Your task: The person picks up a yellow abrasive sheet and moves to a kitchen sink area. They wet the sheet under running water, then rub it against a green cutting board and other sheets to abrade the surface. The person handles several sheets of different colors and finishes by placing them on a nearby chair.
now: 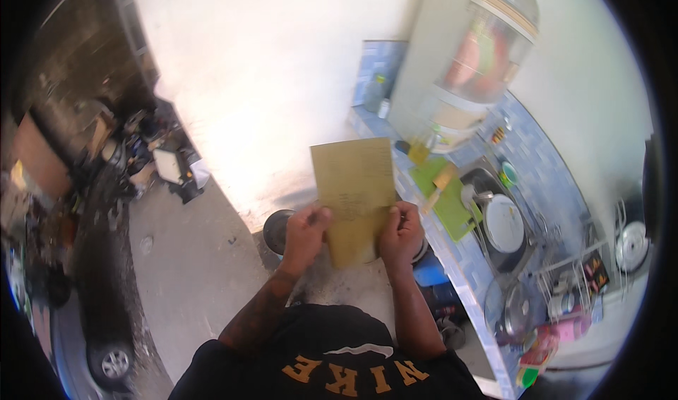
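Upright in front of my body I hold a flat yellow-brown paper (353, 181), perhaps an envelope or folded sheet, with small faint print on it. My left hand (308, 232) pinches its left edge between thumb and curled fingers. On the opposite edge, my right hand (400, 234) grips with the thumb on the front and the fingers folded behind. The paper's lower end bends slightly between my wrists. Behind my left hand, partly covered by it, is a dark round pot-like thing (277, 230).
On my right a blue-tiled counter (452, 262) carries a green cutting board (452, 201), a sink with a white plate (503, 223), a dish rack (565, 280) and a clear lidded container (508, 312). A tall cabinet (466, 68) stands behind. Clutter and a car wheel (115, 363) lie left.
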`<act>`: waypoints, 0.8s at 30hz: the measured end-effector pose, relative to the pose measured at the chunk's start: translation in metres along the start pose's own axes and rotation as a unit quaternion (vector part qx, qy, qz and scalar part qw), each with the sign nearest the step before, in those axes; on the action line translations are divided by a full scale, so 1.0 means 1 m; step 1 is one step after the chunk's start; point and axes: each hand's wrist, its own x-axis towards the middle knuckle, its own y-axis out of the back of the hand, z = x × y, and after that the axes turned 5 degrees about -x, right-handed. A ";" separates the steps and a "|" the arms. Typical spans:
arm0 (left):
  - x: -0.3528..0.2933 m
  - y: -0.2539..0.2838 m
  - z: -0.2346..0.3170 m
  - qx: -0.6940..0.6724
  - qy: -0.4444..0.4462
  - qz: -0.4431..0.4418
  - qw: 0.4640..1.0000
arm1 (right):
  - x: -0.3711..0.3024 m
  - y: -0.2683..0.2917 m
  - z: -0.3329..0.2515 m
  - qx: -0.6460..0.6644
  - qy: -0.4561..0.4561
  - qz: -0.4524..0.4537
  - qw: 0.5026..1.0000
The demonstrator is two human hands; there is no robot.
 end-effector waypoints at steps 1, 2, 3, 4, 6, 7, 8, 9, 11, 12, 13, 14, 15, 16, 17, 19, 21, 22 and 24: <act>0.002 -0.001 -0.001 0.026 -0.003 -0.003 1.000 | -0.002 -0.005 0.002 -0.018 0.026 0.020 0.999; 0.002 -0.005 -0.005 0.002 -0.012 -0.020 1.000 | -0.001 -0.008 0.006 -0.050 0.050 0.049 0.996; 0.003 -0.004 -0.012 -0.022 -0.017 -0.033 0.999 | 0.000 -0.011 0.010 -0.084 0.073 0.074 0.991; 0.004 -0.001 -0.018 -0.046 -0.018 -0.045 0.998 | -0.003 -0.010 0.008 -0.083 0.041 0.073 0.993; 0.012 0.012 -0.028 -0.042 -0.011 -0.077 0.996 | -0.015 -0.011 0.001 -0.059 -0.023 0.062 0.996; 0.015 0.014 -0.033 -0.041 -0.009 -0.088 0.995 | -0.019 -0.010 0.004 -0.062 -0.035 0.080 0.994; 0.014 0.010 -0.027 -0.082 0.008 -0.080 0.993 | -0.022 -0.013 0.005 -0.058 -0.043 0.088 0.993; 0.015 0.010 -0.034 -0.064 0.018 -0.086 0.994 | -0.024 -0.016 0.006 -0.054 -0.051 0.095 0.993; 0.018 0.011 -0.054 -0.025 0.043 -0.097 0.994 | -0.018 -0.004 0.013 -0.141 -0.002 0.142 0.980; 0.010 0.010 -0.044 -0.011 0.042 -0.119 0.992 | -0.018 0.000 0.016 -0.182 0.021 0.160 0.970; 0.002 0.005 -0.035 0.003 0.041 -0.141 0.989 | -0.023 0.003 0.018 -0.157 -0.011 0.156 0.975; 0.001 0.001 -0.027 0.013 0.037 -0.162 0.986 | -0.023 0.005 0.017 -0.132 -0.037 0.151 0.979; 0.004 0.003 -0.029 0.031 0.009 -0.153 0.988 | -0.024 0.003 0.016 -0.107 -0.063 0.146 0.981; 0.007 0.005 -0.034 0.049 -0.017 -0.145 0.988 | -0.025 -0.001 0.014 -0.150 0.001 0.168 0.974; 0.009 0.006 -0.033 0.065 -0.047 -0.136 0.987 | -0.025 -0.003 0.013 -0.130 -0.012 0.168 0.977; 0.006 0.007 -0.033 0.076 0.001 -0.142 0.987 | -0.027 -0.006 0.014 -0.091 -0.038 0.168 0.981; 0.004 0.006 -0.033 0.045 0.044 -0.150 0.987 | -0.026 -0.005 0.015 -0.106 -0.031 0.167 0.980; 0.002 0.006 -0.036 0.007 0.063 -0.154 0.986 | -0.025 -0.005 0.014 -0.113 -0.026 0.166 0.979; -0.004 0.005 -0.030 -0.003 0.083 -0.175 0.981 | -0.024 -0.002 0.016 -0.095 -0.040 0.179 0.979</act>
